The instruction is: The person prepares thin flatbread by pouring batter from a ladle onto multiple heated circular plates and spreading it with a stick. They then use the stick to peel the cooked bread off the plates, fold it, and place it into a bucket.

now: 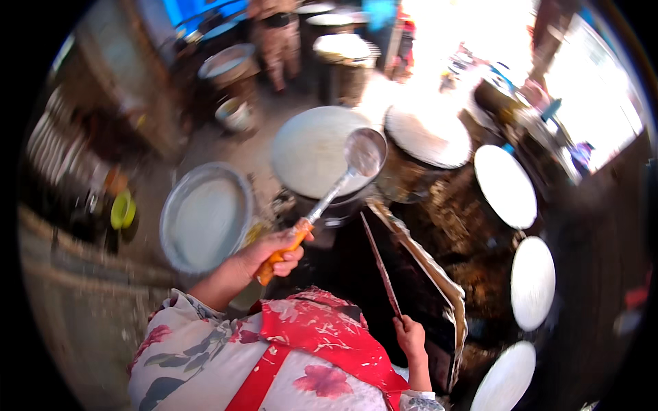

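Observation:
My left hand grips the orange handle of a metal ladle. The ladle's round bowl is held over the right part of a large, round, whitish surface on a dark vessel. My right hand, lower right, is closed around one end of a long, thin, flat stick, which points up and away from me. Left of the ladle stands a wide grey basin with whitish liquid in it. I wear a red apron spattered with white.
A dark panel with a ragged pale edge stands beside my right hand. Several round white discs, among them one disc, line the right side. A small bucket and a person are farther off, near more round vessels. A yellow-green bowl is at left.

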`<state>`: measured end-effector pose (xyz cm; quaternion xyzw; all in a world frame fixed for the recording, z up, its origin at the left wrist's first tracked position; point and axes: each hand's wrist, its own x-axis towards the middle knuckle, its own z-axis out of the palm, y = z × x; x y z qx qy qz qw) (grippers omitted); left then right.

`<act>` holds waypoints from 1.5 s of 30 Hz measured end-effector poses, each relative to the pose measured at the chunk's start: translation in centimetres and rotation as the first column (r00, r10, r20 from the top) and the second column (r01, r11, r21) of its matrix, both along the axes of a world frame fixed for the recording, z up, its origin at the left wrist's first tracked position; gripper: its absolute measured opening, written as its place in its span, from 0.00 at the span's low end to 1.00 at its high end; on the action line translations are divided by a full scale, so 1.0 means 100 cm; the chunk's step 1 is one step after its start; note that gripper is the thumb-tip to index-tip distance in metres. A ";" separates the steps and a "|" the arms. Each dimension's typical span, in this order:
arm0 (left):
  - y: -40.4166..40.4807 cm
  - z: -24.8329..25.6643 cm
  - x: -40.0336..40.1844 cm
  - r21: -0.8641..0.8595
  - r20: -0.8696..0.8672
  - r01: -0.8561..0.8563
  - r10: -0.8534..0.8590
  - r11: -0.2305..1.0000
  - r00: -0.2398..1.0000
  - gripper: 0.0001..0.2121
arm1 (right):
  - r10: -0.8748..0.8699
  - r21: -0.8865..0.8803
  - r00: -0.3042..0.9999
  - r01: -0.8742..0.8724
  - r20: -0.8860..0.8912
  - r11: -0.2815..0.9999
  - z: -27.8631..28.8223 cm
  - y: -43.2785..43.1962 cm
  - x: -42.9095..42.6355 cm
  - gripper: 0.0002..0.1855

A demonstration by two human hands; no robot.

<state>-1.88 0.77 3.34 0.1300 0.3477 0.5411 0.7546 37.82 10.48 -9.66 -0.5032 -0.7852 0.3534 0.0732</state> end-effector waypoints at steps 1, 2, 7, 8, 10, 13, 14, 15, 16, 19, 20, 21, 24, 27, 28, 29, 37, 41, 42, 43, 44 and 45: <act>-0.024 -0.005 -0.018 -0.003 -0.017 -0.100 0.100 0.995 0.995 0.17 | 0.093 -0.025 0.994 -0.092 0.052 0.995 -0.004 0.002 -0.016 0.13; -0.046 -0.013 -0.032 -0.008 0.006 -0.198 0.198 0.980 0.980 0.16 | 0.168 -0.030 0.979 -0.166 0.112 0.986 -0.010 0.005 -0.028 0.13; -0.132 -0.045 -0.071 -0.221 -0.047 -0.651 0.659 0.726 0.751 0.12 | 0.515 -0.071 0.814 -0.516 0.270 0.853 -0.037 0.035 -0.080 0.16; -0.147 -0.049 -0.077 -0.274 -0.081 -0.702 0.711 0.658 0.698 0.12 | 0.559 -0.067 0.782 -0.564 0.274 0.823 -0.040 0.037 -0.095 0.16; -0.170 -0.060 -0.087 -0.310 -0.093 -0.742 0.758 0.594 0.645 0.12 | 0.619 -0.067 0.734 -0.628 0.281 0.775 -0.044 0.036 -0.129 0.17; -0.200 -0.078 -0.086 -0.331 -0.079 -0.802 0.832 0.497 0.549 0.12 | 0.708 -0.099 0.625 -0.722 0.329 0.684 -0.056 0.051 -0.181 0.18; -0.210 -0.080 -0.083 -0.324 -0.073 -0.818 0.849 0.475 0.523 0.12 | 0.713 -0.114 0.614 -0.726 0.337 0.679 -0.059 0.054 -0.198 0.18; -0.219 -0.083 -0.086 -0.315 -0.067 -0.822 0.853 0.474 0.517 0.13 | 0.703 -0.125 0.622 -0.712 0.345 0.691 -0.064 0.051 -0.214 0.19; -0.220 -0.087 -0.091 -0.338 -0.091 -0.819 0.850 0.464 0.519 0.13 | 0.703 -0.158 0.620 -0.701 0.347 0.696 -0.068 0.051 -0.227 0.20; -0.249 -0.105 -0.083 -0.328 -0.035 -0.847 0.890 0.419 0.454 0.14 | 0.673 -0.217 0.654 -0.642 0.345 0.735 -0.072 0.051 -0.250 0.23; -0.254 -0.109 -0.076 -0.335 -0.052 -0.858 0.902 0.389 0.429 0.14 | 0.669 -0.264 0.652 -0.616 0.358 0.742 -0.062 0.055 -0.251 0.23; -0.258 -0.110 -0.074 -0.329 -0.079 -0.870 0.908 0.366 0.412 0.14 | 0.658 -0.302 0.663 -0.585 0.358 0.753 -0.053 0.059 -0.249 0.22; -0.257 -0.116 -0.064 -0.375 -0.057 -0.888 0.950 0.266 0.309 0.14 | 0.659 -0.189 0.669 -0.638 0.344 0.747 -0.030 0.071 -0.216 0.17; -0.249 -0.125 -0.066 -0.393 0.009 -0.888 0.966 0.241 0.258 0.13 | 0.367 0.041 0.872 -0.401 0.325 0.915 -0.021 0.092 -0.159 0.17; -0.243 -0.129 -0.069 -0.401 0.026 -0.887 0.971 0.228 0.237 0.13 | 0.213 0.099 0.971 -0.224 0.113 0.970 -0.025 0.101 -0.147 0.20; -0.230 -0.131 -0.074 -0.391 0.044 -0.890 0.970 0.236 0.238 0.13 | 0.094 0.172 0.992 -0.078 -0.084 0.982 -0.029 0.118 -0.139 0.20; -0.128 -0.116 -0.094 -0.243 0.061 -0.930 0.961 0.275 0.269 0.13 | -0.667 -0.505 0.689 0.699 0.284 0.507 -0.037 0.210 -0.054 0.19; -0.079 -0.108 -0.084 -0.214 0.075 -0.937 0.961 0.276 0.266 0.14 | -0.656 -0.790 0.745 0.472 0.119 0.392 -0.084 0.286 -0.041 0.12; -0.070 -0.108 -0.082 -0.221 0.089 -0.936 0.961 0.275 0.262 0.14 | -0.638 -0.854 0.762 0.403 0.113 0.329 -0.088 0.306 -0.058 0.12; -0.060 -0.106 -0.079 -0.228 0.101 -0.935 0.962 0.271 0.254 0.14 | -0.608 -0.871 0.790 0.348 0.074 0.347 -0.099 0.325 -0.075 0.12; -0.049 -0.102 -0.075 -0.236 0.120 -0.931 0.959 0.278 0.256 0.14 | -0.592 -0.851 0.805 0.330 0.027 0.409 -0.119 0.344 -0.086 0.11; -0.040 -0.098 -0.070 -0.242 0.141 -0.929 0.958 0.279 0.251 0.15 | -0.624 -0.818 0.779 0.396 0.060 0.417 -0.142 0.366 -0.099 0.11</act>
